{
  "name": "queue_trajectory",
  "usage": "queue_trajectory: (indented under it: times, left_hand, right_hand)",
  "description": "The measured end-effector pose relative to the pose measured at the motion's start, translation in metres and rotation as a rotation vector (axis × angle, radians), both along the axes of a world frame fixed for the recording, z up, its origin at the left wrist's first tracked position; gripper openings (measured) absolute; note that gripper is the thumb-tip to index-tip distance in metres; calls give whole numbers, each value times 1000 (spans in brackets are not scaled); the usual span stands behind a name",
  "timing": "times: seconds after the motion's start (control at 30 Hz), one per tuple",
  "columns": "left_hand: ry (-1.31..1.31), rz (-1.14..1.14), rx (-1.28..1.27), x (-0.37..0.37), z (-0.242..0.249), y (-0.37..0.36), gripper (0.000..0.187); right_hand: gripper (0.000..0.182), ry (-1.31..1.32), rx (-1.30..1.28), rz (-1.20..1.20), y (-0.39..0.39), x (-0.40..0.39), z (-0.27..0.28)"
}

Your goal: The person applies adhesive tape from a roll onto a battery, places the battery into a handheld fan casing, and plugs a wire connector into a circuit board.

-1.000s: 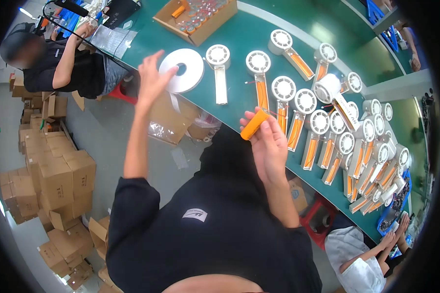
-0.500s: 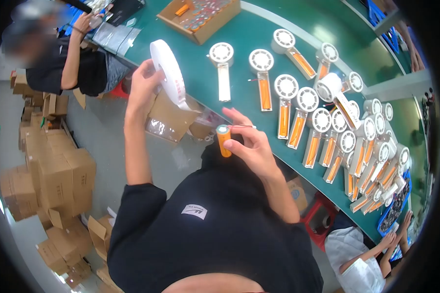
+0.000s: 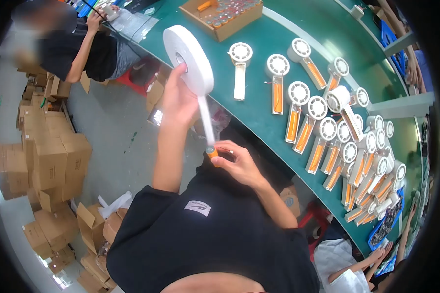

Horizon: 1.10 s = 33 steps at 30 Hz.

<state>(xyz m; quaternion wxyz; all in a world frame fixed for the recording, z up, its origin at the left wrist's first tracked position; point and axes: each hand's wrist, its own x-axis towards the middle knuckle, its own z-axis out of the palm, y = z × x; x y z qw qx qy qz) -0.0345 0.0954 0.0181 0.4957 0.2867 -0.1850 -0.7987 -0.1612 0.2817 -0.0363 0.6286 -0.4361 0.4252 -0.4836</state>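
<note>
A large roll of white tape [image 3: 193,61] is in my left hand [image 3: 181,100], whose fingers are closed on its core. From the roll a strip of white tape [image 3: 206,119] runs down to the top of an orange battery cell [image 3: 211,152]. My right hand [image 3: 237,163] pinches that cell in front of my chest, fingers at the tape's lower end. On the green table, a white fan with a plain handle [image 3: 240,73] lies nearest the roll, beside a fan with an orange cell in its open handle [image 3: 277,83].
Several more white fans [image 3: 318,110] crowd the green table [image 3: 259,122] to the right. A cardboard box of battery cells [image 3: 220,31] stands at the back. Cartons [image 3: 51,161] are stacked on the left floor. One person [image 3: 83,53] works at upper left, another [image 3: 344,259] at lower right.
The roll and my left hand have moved right and down in view. The tape strip, loose before, now stretches to the cell. My right hand has moved down and left with the cell.
</note>
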Motion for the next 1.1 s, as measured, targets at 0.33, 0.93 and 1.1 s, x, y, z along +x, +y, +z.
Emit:
queue_trajectory:
  times: [0.33,0.93,1.1]
  left_hand:
    - [-337,28,-176,-39,3,73,50]
    - [-269,-14,-187,-49,11,90,51]
    - [-439,69,-308,-53,22,98,62]
  right_hand:
    - [32,-51,-218,-671,15,-73,58]
    - [39,126,-340,-788,1,-63,62]
    - [41,289,-287,-711,0,-75,73]
